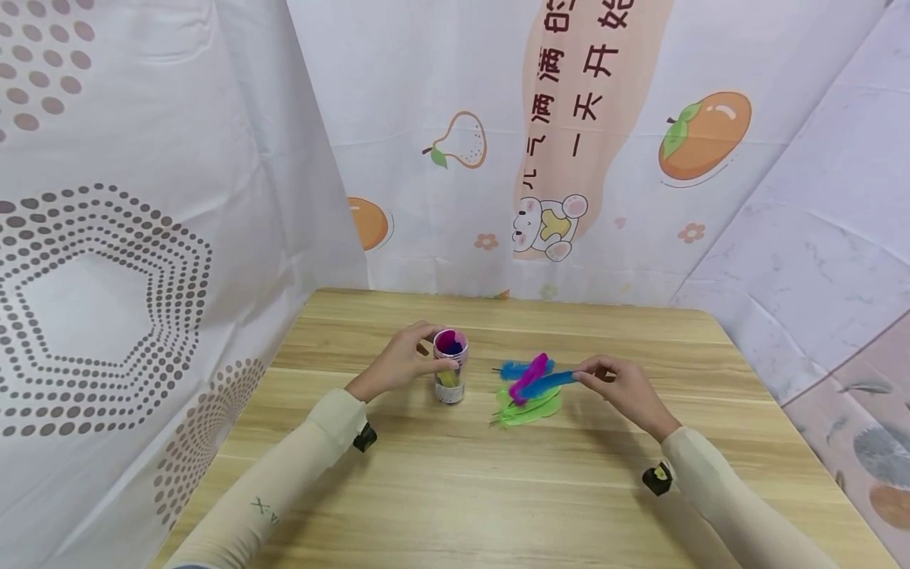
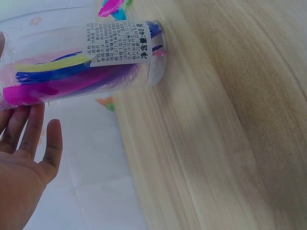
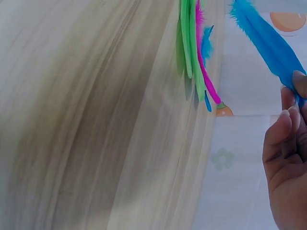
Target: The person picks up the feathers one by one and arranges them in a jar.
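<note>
So the bright blue feather [image 1: 546, 385] is out of the jar, in the air by the little pile, with the right hand [image 1: 624, 387] pinching it at one end, thumb against finger. Just beside it on the worktop [image 1: 498, 490] there's a loose bunch: some lime-green feathers [image 1: 535, 412], a magenta feather [image 1: 533, 373] and another blue feather [image 1: 513, 370]. Over to the left, the clear plastic cylinder jar with a printed label [image 1: 449, 393] looks upright, mouth open, and the left hand [image 1: 401, 362] has its grip around the upper part. Through the wall you can see magenta, dark blue and yellow feathers [image 2: 62, 86] inside. I'd call it partway: some in, some out, one in hand, though honestly I can't tell which way they're headed, or the exact count left. Roomwise it's comfy: a short gap between jar and pile, loads of bare wood on the near side, less at the back where the worktop's far edge meets the white printed cloth [image 1: 398, 158].
</note>
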A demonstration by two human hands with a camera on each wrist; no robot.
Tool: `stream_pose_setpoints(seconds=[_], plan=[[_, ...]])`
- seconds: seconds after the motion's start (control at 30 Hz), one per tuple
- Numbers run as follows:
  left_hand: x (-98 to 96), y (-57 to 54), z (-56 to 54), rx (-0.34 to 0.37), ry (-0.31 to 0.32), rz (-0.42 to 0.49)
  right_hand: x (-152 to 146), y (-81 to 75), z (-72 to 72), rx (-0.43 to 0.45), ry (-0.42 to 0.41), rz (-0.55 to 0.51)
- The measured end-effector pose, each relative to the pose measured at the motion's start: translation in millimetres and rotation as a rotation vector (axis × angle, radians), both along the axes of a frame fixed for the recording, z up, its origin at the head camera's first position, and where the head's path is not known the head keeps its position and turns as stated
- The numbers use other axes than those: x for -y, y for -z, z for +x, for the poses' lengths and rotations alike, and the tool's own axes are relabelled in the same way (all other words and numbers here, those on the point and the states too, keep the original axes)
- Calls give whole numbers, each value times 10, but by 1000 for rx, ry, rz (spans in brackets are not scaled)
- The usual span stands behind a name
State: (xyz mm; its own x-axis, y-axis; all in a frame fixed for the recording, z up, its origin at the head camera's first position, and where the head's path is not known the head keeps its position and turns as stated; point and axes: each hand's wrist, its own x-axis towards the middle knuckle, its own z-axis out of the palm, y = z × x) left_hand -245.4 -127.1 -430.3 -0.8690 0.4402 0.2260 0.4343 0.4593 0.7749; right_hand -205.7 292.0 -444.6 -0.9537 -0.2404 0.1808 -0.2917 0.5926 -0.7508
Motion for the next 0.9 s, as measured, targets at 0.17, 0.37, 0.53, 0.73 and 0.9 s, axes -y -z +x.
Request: stream_pose_setpoints(seconds=[0.17,0.37,0.53,0.73,0.9], plan=[[11,2,9,-4,2,5,49,-34,-19,6,1,13],[26,6,23,-5,-12,8,109,-75,-65,6,-10,11],[26,4,18,-10,-9,8,134,-95,-83,-2,-13,8],[-1,4,-1,4,4,12,146,-135,-80,-4,-19,-10],[5,-6,-1,8,8,9,190,-219,-114,-21,-23,-13]])
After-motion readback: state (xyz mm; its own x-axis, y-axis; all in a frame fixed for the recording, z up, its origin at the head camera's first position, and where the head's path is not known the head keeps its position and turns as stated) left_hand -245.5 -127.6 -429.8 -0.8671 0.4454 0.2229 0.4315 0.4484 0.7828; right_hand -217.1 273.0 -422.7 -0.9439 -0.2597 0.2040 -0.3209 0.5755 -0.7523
